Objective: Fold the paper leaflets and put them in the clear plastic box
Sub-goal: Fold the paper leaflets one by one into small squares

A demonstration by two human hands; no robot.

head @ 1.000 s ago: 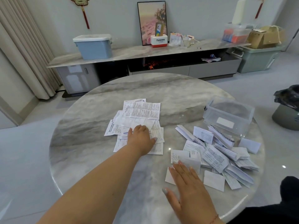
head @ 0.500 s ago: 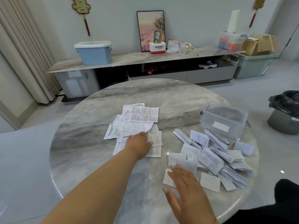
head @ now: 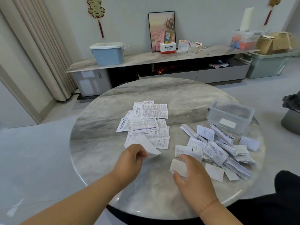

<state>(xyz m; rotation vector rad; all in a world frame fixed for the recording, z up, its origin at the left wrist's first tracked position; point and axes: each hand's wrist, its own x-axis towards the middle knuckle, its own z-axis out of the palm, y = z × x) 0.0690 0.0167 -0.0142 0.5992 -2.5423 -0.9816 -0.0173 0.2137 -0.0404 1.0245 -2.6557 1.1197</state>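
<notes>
Glossy grey-veined marble tabletop point(head: 100, 127); thin matt printed paper leaflets point(head: 151, 111) at centre; clear smooth plastic box point(head: 230, 117) near right edge.

two hands point(head: 162, 166); one clear box point(head: 230, 117); two leaflet piles point(head: 146, 125)

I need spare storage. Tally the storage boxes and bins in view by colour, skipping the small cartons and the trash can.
Clear: 2, the clear plastic box on the table and a clear box on the sideboard
Blue bin: 1
Pale green bin: 1
Brown cardboard box: 1
Total: 5
</notes>
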